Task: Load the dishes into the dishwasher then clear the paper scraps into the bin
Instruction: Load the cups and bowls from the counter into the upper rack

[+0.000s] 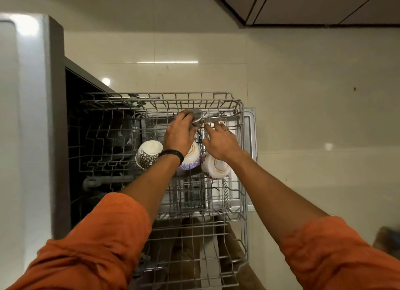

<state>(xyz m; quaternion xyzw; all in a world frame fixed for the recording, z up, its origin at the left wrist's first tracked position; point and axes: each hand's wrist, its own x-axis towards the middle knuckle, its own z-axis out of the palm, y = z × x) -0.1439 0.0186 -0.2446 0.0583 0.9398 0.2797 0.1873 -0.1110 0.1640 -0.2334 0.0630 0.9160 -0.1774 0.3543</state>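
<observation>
The left hand's [179,134] fingers curl round a small steel pot [197,114] and grasp it at the far side of the pulled-out dishwasher rack [242,181]. The right hand [220,141] has its fingers stretched, not clenched. The tips touch the pot's long handle [218,119], and the thumb is spread apart. Just behind the hands three bowls lie tilted in the same rack: a dotted bowl [149,153], a purple-patterned bowl [192,158] and a white bowl with gold ring [217,166]. A black wristband [173,154] is on the left wrist. Both orange sleeves [97,242] are rolled up.
</observation>
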